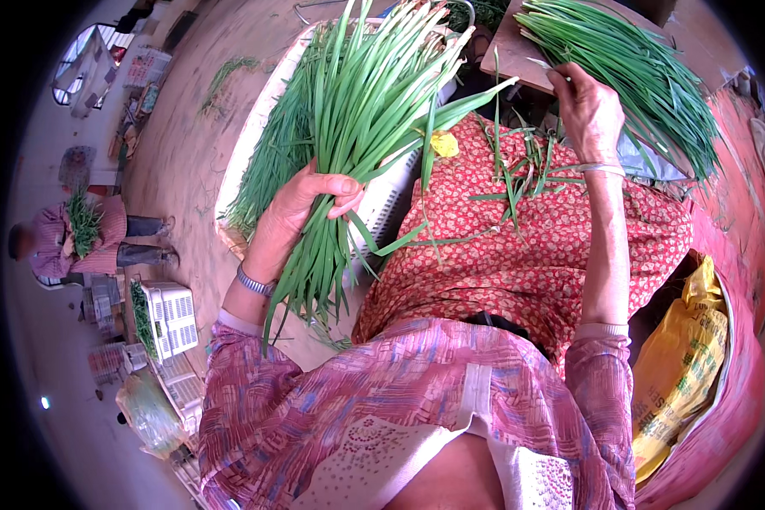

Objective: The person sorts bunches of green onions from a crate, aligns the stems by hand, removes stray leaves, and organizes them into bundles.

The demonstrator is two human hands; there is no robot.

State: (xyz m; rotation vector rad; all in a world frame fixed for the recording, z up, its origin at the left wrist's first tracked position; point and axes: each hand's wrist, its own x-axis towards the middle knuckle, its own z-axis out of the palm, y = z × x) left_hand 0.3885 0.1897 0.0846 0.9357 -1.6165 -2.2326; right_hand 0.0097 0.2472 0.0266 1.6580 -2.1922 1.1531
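My left hand point(312, 197) is closed around a thick bunch of garlic chives point(370, 115), its pale stem ends pointing up and away from me. Several leaves stick out sideways from the bunch. To the right, my right hand point(588, 118) pinches a small pale leaf scrap point(539, 62) between thumb and forefinger, beside a wooden board point(516, 60). On that board lies a large pile of chives point(631, 76). Beneath the held bunch stands a white plastic crate point(245, 153) with more chives point(277, 146) inside. Loose leaf trimmings point(523, 169) and a yellow scrap point(445, 144) lie on my red floral apron point(465, 248).
At right, a pink sack point(739, 395) stands open with a yellow printed bag point(682, 363) in it. Across the floor point(185, 185) another person point(83, 236) holds greens. White crates point(169, 319) stand at left, near a plastic-wrapped bundle point(150, 411). Stray greens point(226, 76) lie on the floor.
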